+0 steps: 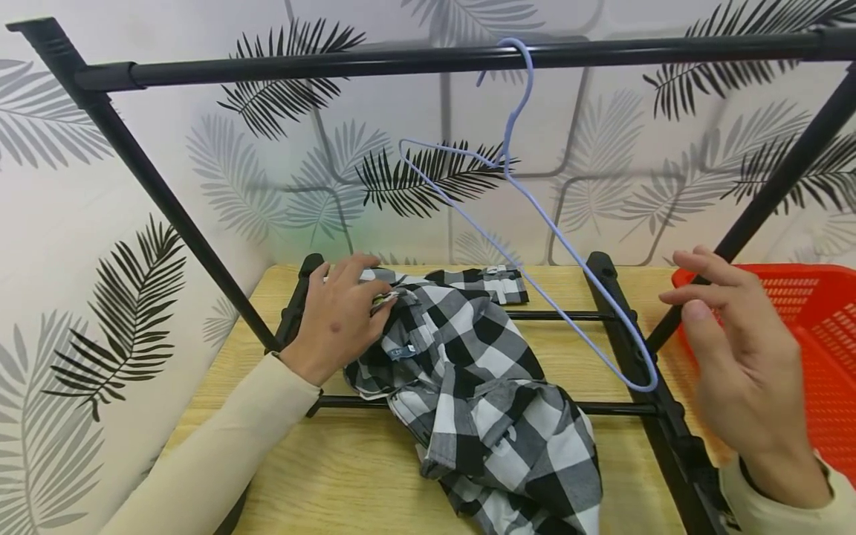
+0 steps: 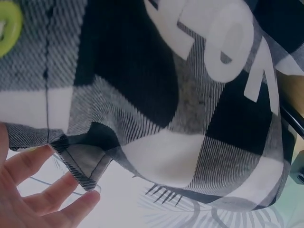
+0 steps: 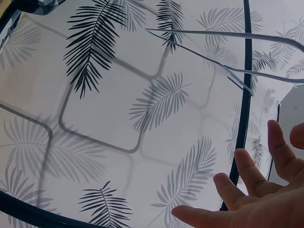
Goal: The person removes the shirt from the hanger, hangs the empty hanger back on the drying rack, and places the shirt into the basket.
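So nearest first: the loose end of the checked shirt (image 1: 495, 334) trails down the middle of the bench (image 1: 348, 475) toward the near edge, which is out of shot, and it's bunched up, so I'd shake those folds out before lifting much. The right hand (image 1: 749, 357) is up in the air over by the right side, in front of the red basket (image 1: 789, 269), fingers loosely spread and nothing in them; imo it's the obvious one to steady the cloth with. Watch the rack's lower bar (image 1: 618, 408) too, since the shirt lies right across it and could snag or drag. Further back, nearer the far left corner, the left hand (image 1: 344, 319) seems to be pinching the shirt's edge between thumb and finger, other fingers pretty relaxed. From the left wrist view there's a lime button (image 2: 7, 26) close to that edge, so I'd keep hold of the firm cloth there and not pull on the button. Another bit, looks like a sleeve, runs along the far edge, easy to leave twisted. Above it all, the blue hanger (image 1: 508, 152) hangs bare and tilted off the top rail (image 1: 334, 65), so mind its lower corner when reaching across.
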Demonstrator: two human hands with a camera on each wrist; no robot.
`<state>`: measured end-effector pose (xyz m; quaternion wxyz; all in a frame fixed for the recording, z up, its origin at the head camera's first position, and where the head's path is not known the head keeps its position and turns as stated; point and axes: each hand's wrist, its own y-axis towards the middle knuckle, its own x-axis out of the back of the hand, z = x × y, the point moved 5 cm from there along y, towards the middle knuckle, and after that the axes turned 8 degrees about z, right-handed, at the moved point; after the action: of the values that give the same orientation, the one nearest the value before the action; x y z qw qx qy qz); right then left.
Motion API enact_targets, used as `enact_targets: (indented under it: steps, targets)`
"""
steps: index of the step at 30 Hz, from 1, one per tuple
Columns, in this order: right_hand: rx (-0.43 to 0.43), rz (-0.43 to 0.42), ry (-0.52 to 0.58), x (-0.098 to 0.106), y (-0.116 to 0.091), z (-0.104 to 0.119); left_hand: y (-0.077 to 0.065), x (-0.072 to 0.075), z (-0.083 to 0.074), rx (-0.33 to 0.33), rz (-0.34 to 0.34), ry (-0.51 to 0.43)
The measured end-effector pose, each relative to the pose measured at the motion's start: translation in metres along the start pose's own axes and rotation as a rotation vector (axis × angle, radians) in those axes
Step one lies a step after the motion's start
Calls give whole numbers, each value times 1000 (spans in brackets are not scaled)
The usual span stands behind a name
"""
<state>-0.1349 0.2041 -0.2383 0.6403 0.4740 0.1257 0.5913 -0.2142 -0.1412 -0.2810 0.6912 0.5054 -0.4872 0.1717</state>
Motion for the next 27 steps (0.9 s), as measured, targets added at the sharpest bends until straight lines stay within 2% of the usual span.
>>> enact_targets:
  steps: [9, 17, 23, 27]
  targets:
    - [-88, 102, -114, -7, -2, -5, 3, 1, -18, -89, -17, -20]
    - [-84, 191, -128, -16, -4, -7, 8, 0, -38, -140, -13, -53]
    - [-76, 223, -113, -23, -5, -8, 11, -1, -55, -190, -3, -93]
    - [-96, 285, -133, -31, -8, -11, 12, -2, -66, -210, 5, -126]
